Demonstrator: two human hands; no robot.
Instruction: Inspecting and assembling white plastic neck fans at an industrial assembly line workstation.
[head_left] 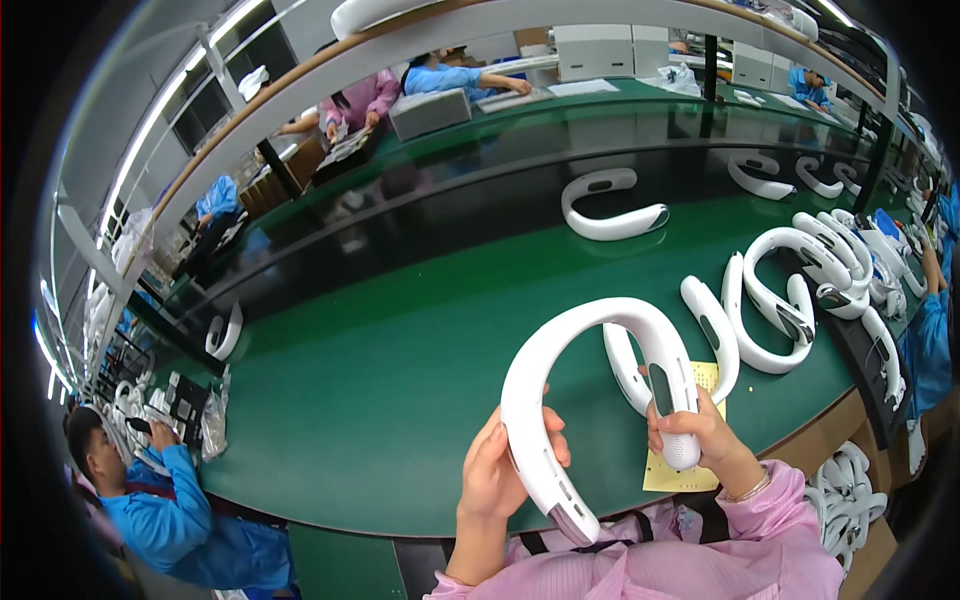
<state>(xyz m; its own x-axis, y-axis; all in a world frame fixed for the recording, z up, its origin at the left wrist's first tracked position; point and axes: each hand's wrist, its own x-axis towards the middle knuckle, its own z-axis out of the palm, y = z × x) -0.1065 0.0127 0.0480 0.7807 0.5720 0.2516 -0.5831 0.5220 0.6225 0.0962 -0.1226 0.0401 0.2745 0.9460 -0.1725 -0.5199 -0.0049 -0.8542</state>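
Observation:
A white U-shaped neck fan [590, 330] is held up over the green bench [400, 370], its arch pointing away from me. My left hand [495, 470] grips its left arm near the silver tip. My right hand [700, 430] grips its right arm near the rounded end with the dark vent slot. Under my right hand lies a yellow paper slip [680, 475].
More white neck fans lie to the right [790, 300], one further back [610, 210], and several on the dark conveyor strip [760, 175]. A person in blue [165, 510] sits at lower left; others work across the bench. A pile of fans [850, 490] sits at lower right.

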